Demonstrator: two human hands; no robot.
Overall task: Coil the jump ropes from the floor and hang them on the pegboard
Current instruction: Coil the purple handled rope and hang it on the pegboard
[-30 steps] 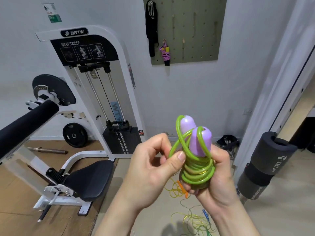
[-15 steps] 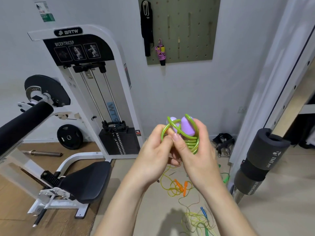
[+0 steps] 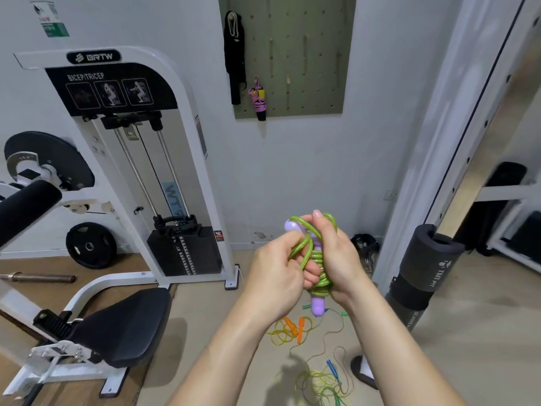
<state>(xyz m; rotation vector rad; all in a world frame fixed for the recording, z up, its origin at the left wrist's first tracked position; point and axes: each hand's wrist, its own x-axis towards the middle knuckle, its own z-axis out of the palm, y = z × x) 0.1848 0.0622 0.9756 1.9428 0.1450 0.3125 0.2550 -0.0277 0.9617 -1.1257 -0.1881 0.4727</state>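
Note:
A green jump rope with purple handles point(image 3: 317, 306) is coiled tight around its own handles in front of me. My right hand point(image 3: 336, 259) grips the bundle from the right. My left hand point(image 3: 275, 273) pinches a loose green loop at the bundle's top left. On the wall ahead hangs the green pegboard point(image 3: 310, 54), with a coiled pink rope point(image 3: 258, 98) and a black item point(image 3: 234, 54) on its pegs. On the floor below my hands lie a yellow rope with orange handles point(image 3: 292, 329) and a tangled yellow-green rope with blue handles point(image 3: 328, 382).
A white bicep/tricep machine point(image 3: 140, 159) with a black seat point(image 3: 123, 323) fills the left. A weight plate point(image 3: 90, 244) and a bar point(image 3: 38, 278) lie by the wall. A white rack post with a black foam roller point(image 3: 421, 273) stands on the right.
My hands have lowered and turned the bundle more upright, so a purple handle end now sticks out below. The view tilted down slightly, showing more floor ropes.

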